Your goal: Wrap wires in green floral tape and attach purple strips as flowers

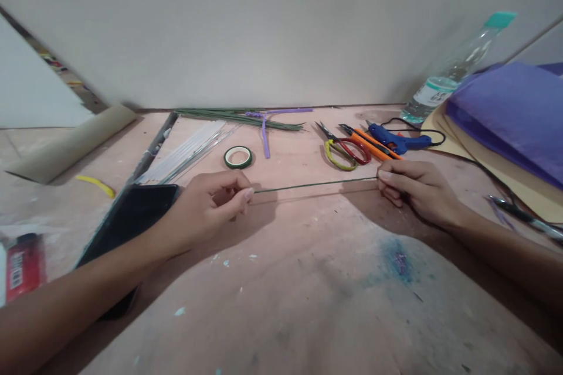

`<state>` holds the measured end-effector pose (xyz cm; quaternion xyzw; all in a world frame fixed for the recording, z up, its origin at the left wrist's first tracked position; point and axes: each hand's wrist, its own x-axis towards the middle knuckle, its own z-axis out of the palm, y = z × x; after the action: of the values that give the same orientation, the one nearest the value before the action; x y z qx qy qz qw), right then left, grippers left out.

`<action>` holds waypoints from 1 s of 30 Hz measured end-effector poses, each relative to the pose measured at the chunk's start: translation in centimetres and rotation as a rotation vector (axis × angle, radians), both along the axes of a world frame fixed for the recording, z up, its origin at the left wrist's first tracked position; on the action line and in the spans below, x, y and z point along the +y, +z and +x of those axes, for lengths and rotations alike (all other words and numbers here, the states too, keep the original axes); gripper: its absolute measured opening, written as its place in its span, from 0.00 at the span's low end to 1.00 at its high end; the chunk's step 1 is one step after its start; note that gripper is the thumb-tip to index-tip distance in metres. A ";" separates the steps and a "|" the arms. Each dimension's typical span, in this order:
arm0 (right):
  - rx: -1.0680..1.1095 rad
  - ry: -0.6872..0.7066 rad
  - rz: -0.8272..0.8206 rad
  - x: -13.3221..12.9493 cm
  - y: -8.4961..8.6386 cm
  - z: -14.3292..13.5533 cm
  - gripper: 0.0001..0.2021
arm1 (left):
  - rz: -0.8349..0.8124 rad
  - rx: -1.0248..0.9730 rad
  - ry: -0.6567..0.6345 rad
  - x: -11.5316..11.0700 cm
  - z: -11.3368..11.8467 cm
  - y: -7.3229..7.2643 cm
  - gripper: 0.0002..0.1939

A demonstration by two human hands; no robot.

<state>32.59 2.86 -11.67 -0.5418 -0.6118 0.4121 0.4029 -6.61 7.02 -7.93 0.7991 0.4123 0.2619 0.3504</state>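
Fingers (pixel 240 202) on green wire (pixel 308 186), axis left-to-right

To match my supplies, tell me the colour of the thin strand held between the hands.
The thin strand is dark green, best seen in the head view.

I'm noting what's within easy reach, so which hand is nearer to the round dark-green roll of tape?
Left. The left hand is just on the near side of the dark-green roll of tape; the right hand is well off to its right.
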 end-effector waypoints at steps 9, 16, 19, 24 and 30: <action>0.093 -0.007 -0.156 0.6 0.2 0.6 0.29 | 0.178 0.015 -0.075 -0.3 -0.1 -0.4 0.12; 0.096 0.048 -0.120 0.7 -0.1 0.7 0.25 | 0.134 0.004 0.026 -0.2 0.2 -0.1 0.13; 0.085 0.055 -0.083 0.8 0.0 0.5 0.16 | 0.095 -0.029 0.047 -0.3 0.4 0.2 0.13; 0.104 0.039 -0.054 0.6 0.3 0.3 0.13 | 0.063 -0.039 0.036 -0.5 0.5 0.1 0.14; 0.132 0.054 -0.108 0.4 0.0 0.8 0.19 | 0.077 -0.043 -0.028 -0.4 0.1 0.0 0.13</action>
<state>33.43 3.22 -11.65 -0.5177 -0.5751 0.4900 0.4016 -6.54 6.58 -7.96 0.8118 0.3831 0.2897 0.3321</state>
